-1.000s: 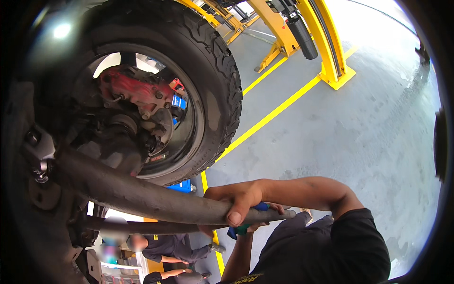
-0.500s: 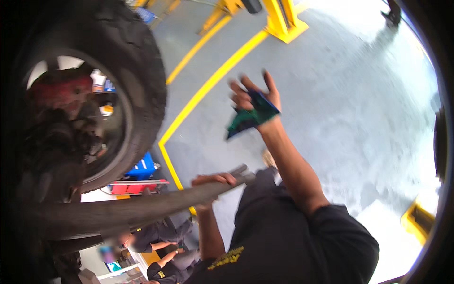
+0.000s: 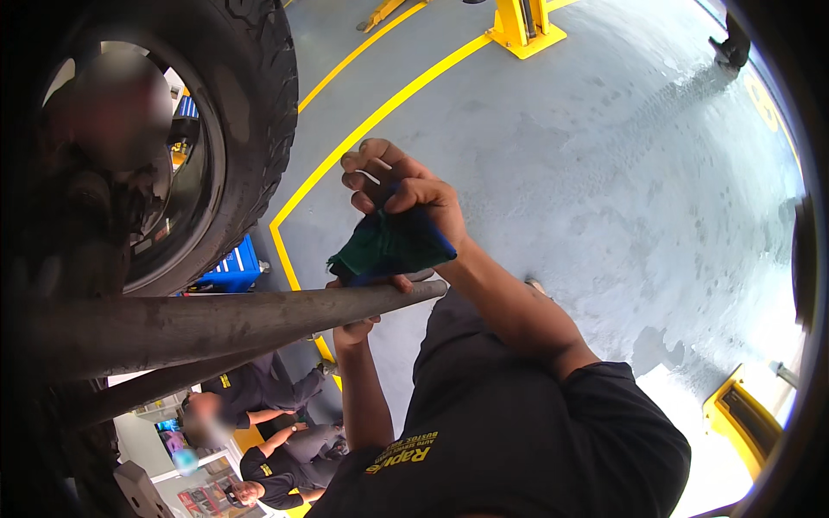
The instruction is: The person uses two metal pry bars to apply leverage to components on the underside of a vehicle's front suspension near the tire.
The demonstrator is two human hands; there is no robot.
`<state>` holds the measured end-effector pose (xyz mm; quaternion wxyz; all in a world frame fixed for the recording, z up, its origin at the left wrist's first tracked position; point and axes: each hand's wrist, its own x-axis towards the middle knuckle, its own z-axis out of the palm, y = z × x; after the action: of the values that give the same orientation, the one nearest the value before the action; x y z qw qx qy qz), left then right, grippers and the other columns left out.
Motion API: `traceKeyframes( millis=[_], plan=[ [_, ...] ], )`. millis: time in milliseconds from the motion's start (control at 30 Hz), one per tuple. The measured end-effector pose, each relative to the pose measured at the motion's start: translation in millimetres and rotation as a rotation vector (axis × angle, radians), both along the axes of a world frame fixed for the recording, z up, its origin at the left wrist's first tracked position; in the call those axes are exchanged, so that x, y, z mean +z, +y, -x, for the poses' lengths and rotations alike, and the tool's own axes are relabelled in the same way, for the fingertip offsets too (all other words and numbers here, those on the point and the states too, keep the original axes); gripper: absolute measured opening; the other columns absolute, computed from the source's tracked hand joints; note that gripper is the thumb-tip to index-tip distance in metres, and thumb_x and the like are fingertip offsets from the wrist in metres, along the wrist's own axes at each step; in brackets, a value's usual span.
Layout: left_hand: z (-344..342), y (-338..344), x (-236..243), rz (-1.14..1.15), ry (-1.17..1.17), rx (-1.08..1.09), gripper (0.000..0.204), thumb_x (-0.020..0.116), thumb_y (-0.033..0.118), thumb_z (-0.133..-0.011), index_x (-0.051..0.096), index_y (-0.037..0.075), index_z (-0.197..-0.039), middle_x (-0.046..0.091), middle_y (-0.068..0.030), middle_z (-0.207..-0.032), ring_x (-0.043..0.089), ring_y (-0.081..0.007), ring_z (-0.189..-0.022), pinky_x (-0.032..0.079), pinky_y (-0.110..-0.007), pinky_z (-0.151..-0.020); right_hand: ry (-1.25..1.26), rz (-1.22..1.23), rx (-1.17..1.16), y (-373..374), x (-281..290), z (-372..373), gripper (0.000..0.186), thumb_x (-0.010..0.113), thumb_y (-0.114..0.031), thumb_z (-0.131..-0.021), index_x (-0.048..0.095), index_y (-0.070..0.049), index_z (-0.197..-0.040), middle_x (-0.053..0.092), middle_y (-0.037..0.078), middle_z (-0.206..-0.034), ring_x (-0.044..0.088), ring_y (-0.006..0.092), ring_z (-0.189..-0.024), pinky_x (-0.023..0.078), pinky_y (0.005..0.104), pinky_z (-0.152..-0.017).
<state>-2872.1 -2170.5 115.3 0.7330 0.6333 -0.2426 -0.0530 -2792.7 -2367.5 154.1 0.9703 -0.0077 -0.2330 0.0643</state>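
A long grey metal pipe (image 3: 259,318) reaches in from the vehicle's underside at left and ends near my waist. My left hand (image 3: 356,330) grips it close to that end, with fingers showing above and below; the cloth hides part of this hand. Above the pipe, my right hand (image 3: 406,180) has curled, partly spread fingers. From its thumb and palm hangs a folded dark green and blue cloth (image 3: 390,243), whose lower edge overlaps my left hand in the view. Whether the cloth touches the pipe, I cannot tell.
A large treaded tire (image 3: 250,129) hangs at upper left, beside dark undercarriage parts. A second dark bar (image 3: 186,371) runs below the pipe. Yellow lift posts (image 3: 524,34) stand on the grey floor (image 3: 604,173). Two people (image 3: 276,466) are at lower left, near a blue box (image 3: 235,268).
My right hand has swung left and nearer to the pipe, carrying the cloth. My left hand stays on the pipe, which appears higher in the view.
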Motion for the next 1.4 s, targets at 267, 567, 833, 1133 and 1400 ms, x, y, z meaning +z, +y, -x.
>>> traceKeyframes(
  millis=[267,567,833,1133,1400],
  plan=[
    [14.8,31.9,-31.3,-0.065,-0.116,0.4,0.061,0.097,0.038,-0.066,0.068,-0.003,-0.1,0.075,-0.0125,-0.087,0.073,-0.0176,-0.08,0.059,-0.032,-0.074,-0.081,1.132,0.045,-62.8,-7.6,42.1,0.035,0.069,-0.008,-0.092,0.063,0.0,-0.126,0.066,0.009,-0.12,0.059,0.0164,-0.114,0.047,0.0297,-0.098],
    [1.2,-10.3,13.4,-0.042,-0.001,0.046,0.1,0.082,0.06,-0.078,0.043,-0.007,-0.141,0.072,-0.0245,-0.086,0.072,-0.0325,-0.08,0.059,-0.041,-0.079,0.355,0.969,-0.297,-57.2,-16.3,38.9,0.018,0.075,-0.016,-0.096,0.069,0.0,-0.099,0.071,0.002,-0.095,0.062,0.0069,-0.084,0.052,0.0247,-0.078],
    [-4.2,22.8,-2.1,-0.142,0.013,0.138,0.106,0.09,0.036,-0.075,0.035,-0.01,-0.153,0.07,-0.0037,-0.071,0.062,-0.007,-0.058,0.05,-0.024,-0.061,0.459,0.541,0.252,-17.4,-2.2,48.3,0.049,0.057,-0.046,-0.105,0.066,0.001,-0.118,0.072,0.01,-0.104,0.069,0.018,-0.093,0.057,0.0324,-0.087],
    [1.5,29.2,-10.4,-0.13,-0.185,0.159,0.058,0.093,0.03,-0.069,0.069,-0.007,-0.106,0.075,-0.0179,-0.097,0.067,-0.012,-0.066,0.05,-0.023,-0.055,0.297,0.222,0.341,-32.3,-22.6,41.4,0.048,0.065,-0.037,-0.102,0.062,0.001,-0.13,0.07,0.014,-0.114,0.07,0.0192,-0.101,0.058,0.0357,-0.091],
    [-1.4,13.0,0.3,-0.08,-0.238,0.109,0.049,0.089,0.022,-0.076,0.062,-0.004,-0.108,0.074,-0.0215,-0.096,0.07,-0.0181,-0.072,0.054,-0.026,-0.059,0.452,0.414,0.159,-50.3,-60.1,24.6,0.029,0.062,-0.02,-0.103,0.063,0.001,-0.123,0.071,0.009,-0.107,0.07,0.0166,-0.095,0.06,0.0331,-0.088]
  ],
)
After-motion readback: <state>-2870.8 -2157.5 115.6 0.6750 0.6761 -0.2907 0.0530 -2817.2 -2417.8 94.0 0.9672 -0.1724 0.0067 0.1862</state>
